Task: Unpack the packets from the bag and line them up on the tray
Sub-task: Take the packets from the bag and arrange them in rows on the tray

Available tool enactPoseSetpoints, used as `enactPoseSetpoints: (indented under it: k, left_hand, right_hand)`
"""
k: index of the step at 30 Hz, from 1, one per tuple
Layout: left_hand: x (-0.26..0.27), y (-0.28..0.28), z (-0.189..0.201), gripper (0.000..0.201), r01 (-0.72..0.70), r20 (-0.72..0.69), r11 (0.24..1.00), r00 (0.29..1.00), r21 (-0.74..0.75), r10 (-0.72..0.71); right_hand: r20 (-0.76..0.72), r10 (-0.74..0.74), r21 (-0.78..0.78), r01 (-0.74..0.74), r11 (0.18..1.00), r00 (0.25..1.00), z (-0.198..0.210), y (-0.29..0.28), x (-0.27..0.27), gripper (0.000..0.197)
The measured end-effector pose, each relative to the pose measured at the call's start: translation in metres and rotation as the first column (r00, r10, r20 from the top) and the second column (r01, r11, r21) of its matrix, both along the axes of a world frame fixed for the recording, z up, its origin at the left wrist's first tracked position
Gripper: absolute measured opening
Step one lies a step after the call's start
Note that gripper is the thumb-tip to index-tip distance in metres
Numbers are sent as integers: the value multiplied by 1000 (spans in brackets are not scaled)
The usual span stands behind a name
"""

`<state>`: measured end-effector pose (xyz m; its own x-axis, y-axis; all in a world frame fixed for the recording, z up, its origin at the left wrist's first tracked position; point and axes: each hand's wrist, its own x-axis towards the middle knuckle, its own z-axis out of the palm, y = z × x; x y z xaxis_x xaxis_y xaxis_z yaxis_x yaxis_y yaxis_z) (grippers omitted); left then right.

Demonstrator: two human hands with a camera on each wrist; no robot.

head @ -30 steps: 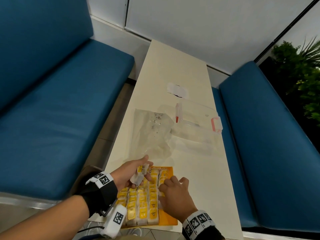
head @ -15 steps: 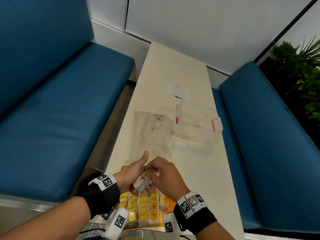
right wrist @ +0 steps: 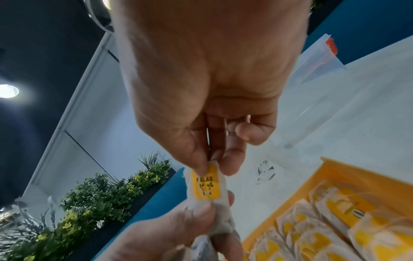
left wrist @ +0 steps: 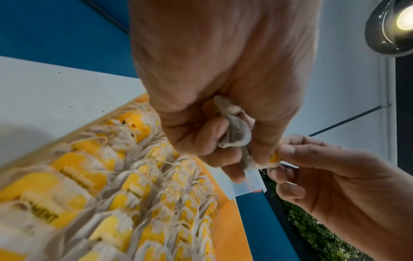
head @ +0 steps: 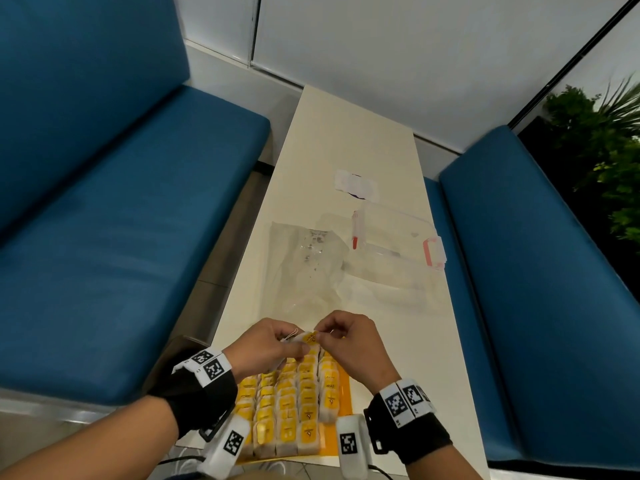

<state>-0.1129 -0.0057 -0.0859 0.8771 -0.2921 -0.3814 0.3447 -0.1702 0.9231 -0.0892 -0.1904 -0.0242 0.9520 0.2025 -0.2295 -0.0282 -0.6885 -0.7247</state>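
Small white packets with yellow tags [head: 291, 403] lie in several rows on the orange tray [head: 343, 396] at the table's near end. Over the tray's far end my left hand [head: 294, 345] grips a crumpled bunch of packets [left wrist: 236, 134]. My right hand [head: 320, 336] pinches the yellow-tagged end of one packet [right wrist: 206, 185] between thumb and fingers, right against the left hand's fingertips [right wrist: 201, 211]. The clear plastic bag [head: 304, 265] lies flat and slack on the table just beyond the hands.
A clear plastic box with red latches [head: 398, 237] sits right of the bag, with a white paper slip [head: 356, 185] farther back. The narrow cream table [head: 346, 133] runs between two blue benches. A plant [head: 602, 150] stands at the far right.
My right hand left the packets on the tray and rose to meet the left hand. It now pinches the tag of a packet that the left hand holds.
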Motion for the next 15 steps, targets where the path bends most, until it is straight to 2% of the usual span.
enactPoseSetpoints:
  k: [5,7,11,15]
  left_hand:
    - [-4,0,3,10,-3,37,999,999,-48,4]
    - [-3,0,3,9,5,68,1000,998,-1,-5]
    - [-2,-1,1,12,12,71,998,997,61,-16]
    - [1,-3,1,13,27,54,996,998,80,-31]
  right_hand:
    - [16,16,-40,-15,999,1000,4,-7,1,9]
    - [-1,22,-43,-22,999,1000,5,-8,0,7]
    - [-8,64,-23,-64,998,998,1,-5,-4,27]
    - [25,167,-35,-166,986,986,1,1,-6,28]
